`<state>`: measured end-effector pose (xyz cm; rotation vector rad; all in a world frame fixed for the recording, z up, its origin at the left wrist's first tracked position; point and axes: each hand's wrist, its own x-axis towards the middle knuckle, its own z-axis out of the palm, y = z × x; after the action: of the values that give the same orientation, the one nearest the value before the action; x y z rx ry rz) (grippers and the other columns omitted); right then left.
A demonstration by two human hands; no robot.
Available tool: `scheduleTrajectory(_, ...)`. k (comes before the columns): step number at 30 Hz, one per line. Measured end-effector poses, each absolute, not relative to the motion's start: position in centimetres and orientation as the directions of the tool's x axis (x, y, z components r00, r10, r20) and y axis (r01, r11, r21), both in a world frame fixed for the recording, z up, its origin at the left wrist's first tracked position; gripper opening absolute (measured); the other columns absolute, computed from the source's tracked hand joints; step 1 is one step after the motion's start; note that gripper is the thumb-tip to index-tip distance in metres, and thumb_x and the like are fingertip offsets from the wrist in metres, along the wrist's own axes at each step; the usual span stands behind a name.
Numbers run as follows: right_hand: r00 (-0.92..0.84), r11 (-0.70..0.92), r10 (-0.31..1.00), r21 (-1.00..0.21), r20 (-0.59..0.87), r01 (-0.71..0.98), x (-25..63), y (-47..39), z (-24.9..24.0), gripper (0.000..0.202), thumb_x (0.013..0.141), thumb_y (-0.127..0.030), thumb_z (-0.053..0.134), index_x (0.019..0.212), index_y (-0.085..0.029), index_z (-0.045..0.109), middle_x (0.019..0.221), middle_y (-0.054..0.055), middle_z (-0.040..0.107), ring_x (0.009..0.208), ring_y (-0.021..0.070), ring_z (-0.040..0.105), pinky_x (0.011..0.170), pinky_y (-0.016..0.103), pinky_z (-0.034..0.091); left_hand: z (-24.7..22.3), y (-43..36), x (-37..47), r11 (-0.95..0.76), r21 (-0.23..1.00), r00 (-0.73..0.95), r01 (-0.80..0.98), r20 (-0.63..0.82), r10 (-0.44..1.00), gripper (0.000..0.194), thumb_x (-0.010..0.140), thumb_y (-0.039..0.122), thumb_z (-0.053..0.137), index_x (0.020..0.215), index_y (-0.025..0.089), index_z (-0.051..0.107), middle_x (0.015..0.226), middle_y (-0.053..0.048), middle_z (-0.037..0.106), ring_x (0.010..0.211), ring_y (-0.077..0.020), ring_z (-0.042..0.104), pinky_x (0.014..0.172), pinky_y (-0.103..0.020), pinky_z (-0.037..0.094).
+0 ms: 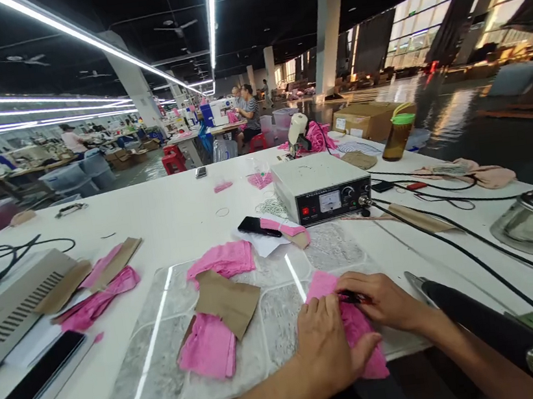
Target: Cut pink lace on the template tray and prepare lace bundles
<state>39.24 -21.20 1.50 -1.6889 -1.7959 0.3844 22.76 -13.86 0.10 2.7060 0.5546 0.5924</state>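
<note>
My left hand (327,345) lies flat on a pink fabric piece (348,319) at the near edge of a glossy marbled work mat (167,343), pressing it down. My right hand (383,302) is closed around a small dark pen-like tool (351,297) whose tip touches the same pink piece. Further left on the mat lie a brown paper pattern (228,301), a pink fabric stack (210,347) and another pink stack (225,259).
A white control box (323,185) with a dial and black cables stands behind the mat, a black phone (255,225) beside it. A grey machine (13,311) is at left, a bottle (398,136) and cardboard box (366,119) behind. Seated workers far back.
</note>
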Motion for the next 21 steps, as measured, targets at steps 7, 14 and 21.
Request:
scheduleTrajectory(7, 0.024, 0.144, 0.910, -0.370, 0.413, 0.918, 36.8, -20.1, 4.9, 0.026, 0.083, -0.018, 0.046, 0.104, -0.024, 0.061, 0.093, 0.002, 0.066, 0.071, 0.0127, 0.063, 0.061, 0.022, 0.049, 1.5, -12.9, 22.5, -0.783, 0.510, 0.726, 0.355, 0.378, 0.575, 0.051, 0.064, 0.042, 0.065, 0.106, 0.014, 0.054, 0.093, -0.009, 0.059, 0.084, -0.0279, 0.058, 0.075, -0.044, 0.047)
scheduleTrajectory(14, -0.160, 0.164, 0.838, 0.039, 0.522, 0.986, 34.8, -18.2, 7.7, 0.026, 0.078, -0.014, 0.042, 0.088, -0.025, 0.063, 0.073, -0.001, 0.064, 0.043, 0.0140, 0.057, 0.034, 0.026, 0.035, 4.0, -11.5, 21.5, -0.732, 0.577, 0.711, 0.361, 0.338, 0.617, 0.047, 0.068, 0.038, 0.058, 0.110, 0.016, 0.052, 0.106, -0.009, 0.060, 0.097, -0.0268, 0.057, 0.101, -0.051, 0.031)
scheduleTrajectory(21, -0.128, 0.252, 0.906, -0.273, 0.403, 0.928, 35.2, -16.0, 11.1, 0.016, 0.082, -0.026, 0.048, 0.080, -0.022, 0.064, 0.068, 0.000, 0.061, 0.053, 0.0121, 0.056, 0.047, 0.021, 0.042, 7.0, -7.1, 18.2, -0.753, 0.544, 0.811, 0.370, 0.207, 0.548, 0.020, 0.070, 0.025, 0.054, 0.088, 0.017, 0.058, 0.086, -0.004, 0.065, 0.084, -0.0216, 0.059, 0.090, -0.039, 0.041)
